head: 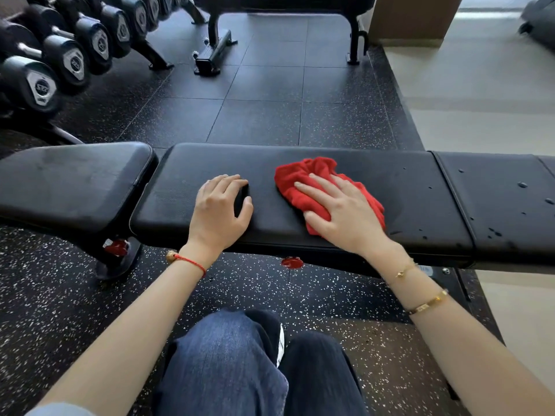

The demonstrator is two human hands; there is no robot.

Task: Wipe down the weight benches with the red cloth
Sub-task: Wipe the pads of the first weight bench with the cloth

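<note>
Flat right hand (345, 211) presses red cloth (303, 187) onto bench (414, 190), fingers spread.

Red string bracelet (192, 261) on left wrist, two gold bracelets (428, 304) on right, dark blue jeans (228, 364).

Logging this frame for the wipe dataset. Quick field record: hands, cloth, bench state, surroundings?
left hand: fingers loosely curled, rests on bench pad, holds nothing
right hand: flat, presses red cloth onto pad
bench pad: black, long section under both hands
droplets: on the pad's right end, right of the cloth
dumbbell rack: upper left
second bench: behind, across the floor
</note>
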